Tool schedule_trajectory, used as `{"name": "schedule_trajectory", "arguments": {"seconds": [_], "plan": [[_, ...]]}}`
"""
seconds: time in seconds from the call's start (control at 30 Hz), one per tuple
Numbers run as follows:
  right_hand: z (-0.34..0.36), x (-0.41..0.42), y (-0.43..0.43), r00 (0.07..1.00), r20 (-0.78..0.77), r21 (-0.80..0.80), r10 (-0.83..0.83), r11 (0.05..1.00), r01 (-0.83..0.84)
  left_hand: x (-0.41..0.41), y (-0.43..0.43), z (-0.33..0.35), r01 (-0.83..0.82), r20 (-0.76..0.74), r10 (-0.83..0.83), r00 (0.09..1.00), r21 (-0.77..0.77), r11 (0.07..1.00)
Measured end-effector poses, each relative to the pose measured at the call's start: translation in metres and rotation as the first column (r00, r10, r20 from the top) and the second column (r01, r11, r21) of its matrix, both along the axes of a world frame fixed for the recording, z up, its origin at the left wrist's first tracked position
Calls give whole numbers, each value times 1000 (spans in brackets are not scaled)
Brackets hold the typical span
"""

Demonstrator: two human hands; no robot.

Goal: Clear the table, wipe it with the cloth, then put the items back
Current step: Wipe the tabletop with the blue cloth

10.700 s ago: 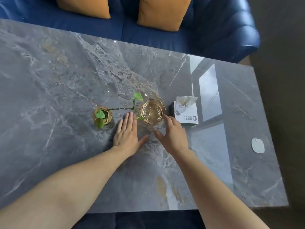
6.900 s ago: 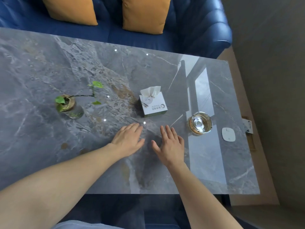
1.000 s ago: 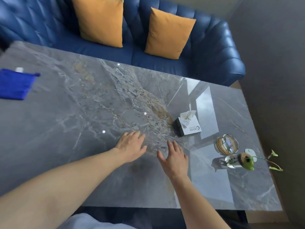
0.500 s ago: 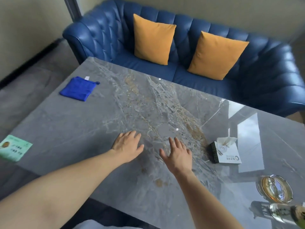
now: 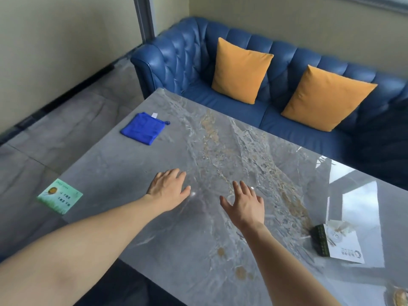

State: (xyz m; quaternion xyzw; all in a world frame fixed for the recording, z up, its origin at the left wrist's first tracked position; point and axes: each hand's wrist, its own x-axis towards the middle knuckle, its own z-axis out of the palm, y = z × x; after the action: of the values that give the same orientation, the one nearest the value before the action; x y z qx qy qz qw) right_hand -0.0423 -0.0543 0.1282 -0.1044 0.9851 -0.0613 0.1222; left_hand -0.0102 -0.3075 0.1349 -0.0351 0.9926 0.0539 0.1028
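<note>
Table (image 5: 154, 239) under flat, empty left hand (image 5: 169, 191) and right hand (image 5: 246, 205)

Tissue box (image 5: 337, 241) with a round logo and print too blurred to read, green card (image 5: 60, 196) with illegible lettering

Blue tufted sofa (image 5: 276, 69), two orange cushions (image 5: 240, 70), beige walls (image 5: 55, 40), seemingly grey-tiled floor (image 5: 66, 129).

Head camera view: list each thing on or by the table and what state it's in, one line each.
Blue cloth: folded, flat on the table's far left corner, untouched.
Tissue box: on the table, tissue sticking up.
Left hand: open, empty.
Right hand: open, empty.
Green card: flat on the floor.
</note>
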Motion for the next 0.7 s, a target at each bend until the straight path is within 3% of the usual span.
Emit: {"name": "schedule_trajectory", "arguments": {"seconds": [0.7], "plan": [[-2, -66, -285, 986, 40, 51, -163, 986, 161, -103, -270, -30, 167, -8, -167, 986, 110, 980]]}}
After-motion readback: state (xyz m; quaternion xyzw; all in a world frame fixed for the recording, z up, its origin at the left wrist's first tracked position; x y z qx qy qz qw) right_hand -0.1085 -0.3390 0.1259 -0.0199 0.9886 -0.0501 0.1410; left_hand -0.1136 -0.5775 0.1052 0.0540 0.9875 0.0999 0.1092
